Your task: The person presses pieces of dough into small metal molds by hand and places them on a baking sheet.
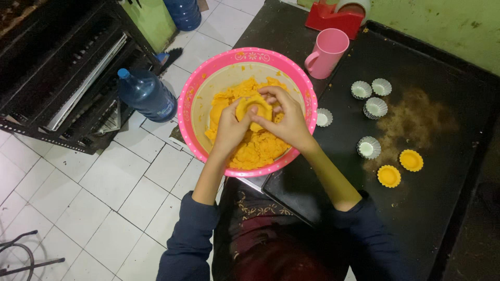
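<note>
Nearest the camera, the person's dark blue sleeves (198,229) reach forward from the lap, over the worktop (448,208), a black surface that runs along the right. Both hands meet above a pink bowl (195,93) that sits at the worktop's left edge, partly over the white tiled floor (104,198). The left hand (232,127) and the right hand (284,119) together hold a small mould filled with orange dough (254,108); the fingers of both are curled close around it, the left thumb pressing into its middle. Under the hands, the bowl holds a heap of the same orange dough (255,148).

To the right of the bowl, on the worktop, two filled orange moulds (400,168) lie side by side, well apart from the hands. Just beyond them stands an empty fluted mould (369,148), another one sits close beside the bowl's rim (324,117), and three more are grouped farther back (372,96). A brownish dusty patch (416,122) spreads beside them.

Farther off, a pink mug (328,52) stands just past the bowl, and a red tape dispenser (333,15) sits at the far end. On the floor to the left, a blue water bottle (147,93) leans by a black metal rack (57,67), with a second blue bottle (183,13) farther back.
</note>
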